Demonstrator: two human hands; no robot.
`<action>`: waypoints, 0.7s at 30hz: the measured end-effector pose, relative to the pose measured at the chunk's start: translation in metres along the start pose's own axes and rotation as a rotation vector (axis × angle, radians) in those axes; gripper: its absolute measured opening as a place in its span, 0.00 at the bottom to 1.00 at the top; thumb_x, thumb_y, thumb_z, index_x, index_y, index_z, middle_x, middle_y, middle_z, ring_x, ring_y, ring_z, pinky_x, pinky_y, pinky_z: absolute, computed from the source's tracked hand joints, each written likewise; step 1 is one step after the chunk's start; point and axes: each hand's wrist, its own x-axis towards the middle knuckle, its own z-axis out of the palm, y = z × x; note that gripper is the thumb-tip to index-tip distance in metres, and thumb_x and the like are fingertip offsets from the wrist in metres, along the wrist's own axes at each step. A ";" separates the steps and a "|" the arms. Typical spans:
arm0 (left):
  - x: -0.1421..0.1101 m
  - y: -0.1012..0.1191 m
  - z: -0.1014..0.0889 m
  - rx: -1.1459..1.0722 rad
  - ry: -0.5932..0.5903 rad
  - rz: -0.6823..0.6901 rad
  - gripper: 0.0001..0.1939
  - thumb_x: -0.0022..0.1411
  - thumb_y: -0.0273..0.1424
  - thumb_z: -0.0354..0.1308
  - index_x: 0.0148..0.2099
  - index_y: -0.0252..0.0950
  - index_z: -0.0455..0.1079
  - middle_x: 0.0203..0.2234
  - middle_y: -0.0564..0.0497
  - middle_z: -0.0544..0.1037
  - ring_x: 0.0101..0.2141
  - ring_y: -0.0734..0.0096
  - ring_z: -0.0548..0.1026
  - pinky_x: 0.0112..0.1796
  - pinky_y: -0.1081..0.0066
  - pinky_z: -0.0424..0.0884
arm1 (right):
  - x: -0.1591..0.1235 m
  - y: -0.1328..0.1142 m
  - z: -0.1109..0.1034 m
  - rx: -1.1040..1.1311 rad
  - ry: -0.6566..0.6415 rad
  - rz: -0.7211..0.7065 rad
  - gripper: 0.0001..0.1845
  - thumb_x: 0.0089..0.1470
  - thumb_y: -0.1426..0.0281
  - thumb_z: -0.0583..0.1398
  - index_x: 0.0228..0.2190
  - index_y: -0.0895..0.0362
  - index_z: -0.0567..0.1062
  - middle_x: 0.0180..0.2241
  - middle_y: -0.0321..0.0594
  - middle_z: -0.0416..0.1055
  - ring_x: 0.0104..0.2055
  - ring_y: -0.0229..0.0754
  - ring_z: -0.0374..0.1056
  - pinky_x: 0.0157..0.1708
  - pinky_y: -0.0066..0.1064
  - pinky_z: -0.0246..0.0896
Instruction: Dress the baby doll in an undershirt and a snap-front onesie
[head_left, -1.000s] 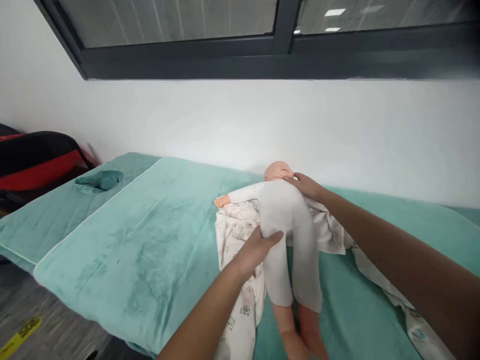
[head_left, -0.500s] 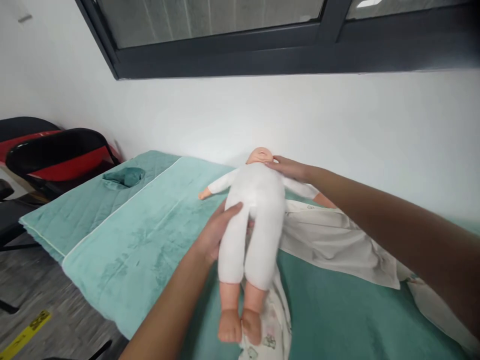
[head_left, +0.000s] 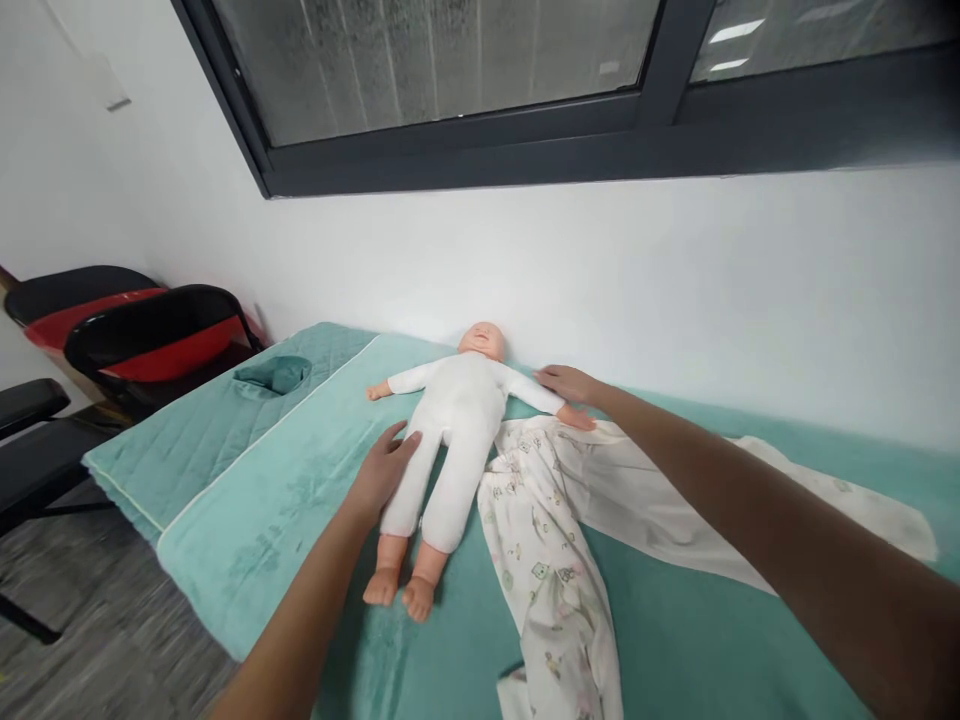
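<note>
Doll (head_left: 461, 400) face-up on mat (head_left: 262, 520), head near wall (head_left: 600, 290), pants (head_left: 547, 560) beside it. Left hand (head_left: 386, 465) at its hip, fingers slightly spread, seemingly touching. Right hand (head_left: 570, 385) by its arm, fingers loosely extended. Open mat toward left edge.

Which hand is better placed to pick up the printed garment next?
Probably the right hand: it looks open and nearer the printed garment. The left hand sits across the doll from it.

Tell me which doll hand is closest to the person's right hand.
It's the doll hand beside the pale clothes, below the person's right hand; the other doll hand is farther left.
</note>
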 end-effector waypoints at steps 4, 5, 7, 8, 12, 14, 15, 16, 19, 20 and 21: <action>-0.055 -0.006 -0.011 0.387 0.097 0.456 0.22 0.64 0.32 0.50 0.61 0.41 0.64 0.59 0.43 0.68 0.57 0.56 0.68 0.57 0.54 0.65 | -0.075 0.050 -0.050 -0.341 0.035 0.177 0.24 0.53 0.47 0.55 0.21 0.54 0.69 0.26 0.46 0.72 0.35 0.53 0.68 0.41 0.45 0.60; -0.072 -0.008 -0.010 0.460 0.035 0.629 0.23 0.64 0.28 0.49 0.61 0.43 0.64 0.60 0.45 0.66 0.59 0.58 0.65 0.57 0.55 0.64 | -0.095 0.056 -0.060 -0.403 0.031 0.196 0.23 0.52 0.48 0.56 0.21 0.54 0.69 0.26 0.46 0.72 0.34 0.53 0.68 0.40 0.45 0.60; -0.104 -0.014 0.002 0.638 -0.215 0.893 0.31 0.61 0.20 0.46 0.63 0.50 0.61 0.63 0.50 0.63 0.63 0.60 0.60 0.59 0.56 0.63 | -0.133 0.059 -0.072 -0.493 0.006 0.205 0.22 0.51 0.49 0.57 0.22 0.54 0.69 0.27 0.46 0.73 0.34 0.53 0.68 0.38 0.44 0.59; -0.116 -0.017 0.012 0.727 -0.327 0.964 0.35 0.59 0.17 0.46 0.65 0.52 0.58 0.65 0.51 0.61 0.64 0.59 0.57 0.60 0.55 0.61 | -0.149 0.056 -0.074 -0.526 -0.008 0.197 0.20 0.51 0.50 0.57 0.23 0.53 0.71 0.28 0.46 0.74 0.34 0.53 0.69 0.38 0.42 0.60; -0.140 -0.024 0.074 0.868 -0.313 0.966 0.40 0.58 0.16 0.48 0.69 0.45 0.48 0.68 0.45 0.53 0.66 0.53 0.51 0.61 0.49 0.56 | -0.203 0.021 -0.057 -0.615 -0.055 0.108 0.13 0.56 0.57 0.55 0.31 0.52 0.73 0.35 0.44 0.75 0.39 0.50 0.70 0.39 0.38 0.60; -0.144 -0.017 0.102 0.845 -0.259 0.975 0.37 0.62 0.20 0.48 0.70 0.43 0.46 0.68 0.42 0.50 0.67 0.50 0.48 0.62 0.45 0.51 | -0.232 -0.008 -0.035 -0.658 -0.095 0.007 0.12 0.60 0.61 0.52 0.33 0.51 0.73 0.36 0.42 0.74 0.39 0.47 0.70 0.38 0.35 0.59; -0.146 -0.010 0.112 0.818 -0.238 0.987 0.36 0.62 0.22 0.48 0.70 0.42 0.45 0.69 0.41 0.49 0.68 0.49 0.46 0.62 0.43 0.48 | -0.249 -0.024 -0.023 -0.720 -0.152 -0.121 0.13 0.61 0.65 0.49 0.34 0.52 0.73 0.36 0.42 0.74 0.38 0.47 0.70 0.36 0.35 0.58; -0.148 -0.002 0.120 0.784 -0.230 1.000 0.36 0.62 0.23 0.50 0.70 0.42 0.45 0.69 0.41 0.47 0.68 0.49 0.44 0.63 0.43 0.46 | -0.266 -0.039 -0.011 -0.760 -0.198 -0.254 0.13 0.62 0.67 0.49 0.37 0.52 0.72 0.37 0.42 0.74 0.38 0.46 0.70 0.35 0.34 0.58; -0.156 0.022 0.128 0.669 -0.291 1.028 0.30 0.59 0.25 0.54 0.64 0.42 0.59 0.68 0.42 0.52 0.68 0.48 0.44 0.63 0.42 0.41 | -0.318 -0.079 0.012 -0.842 -0.266 -0.465 0.11 0.58 0.75 0.51 0.38 0.53 0.71 0.39 0.42 0.73 0.36 0.45 0.70 0.30 0.32 0.56; -0.160 0.030 0.126 0.632 -0.329 1.020 0.26 0.57 0.24 0.54 0.59 0.41 0.65 0.65 0.42 0.59 0.67 0.49 0.49 0.63 0.43 0.41 | -0.333 -0.087 0.014 -0.849 -0.239 -0.437 0.11 0.59 0.74 0.51 0.38 0.52 0.71 0.39 0.42 0.73 0.36 0.45 0.70 0.29 0.32 0.56; -0.164 0.036 0.124 0.595 -0.353 0.991 0.22 0.56 0.23 0.53 0.53 0.40 0.69 0.60 0.43 0.67 0.64 0.51 0.56 0.63 0.44 0.43 | -0.346 -0.092 0.012 -0.842 -0.191 -0.374 0.10 0.60 0.71 0.52 0.40 0.52 0.71 0.39 0.42 0.72 0.37 0.47 0.70 0.28 0.33 0.56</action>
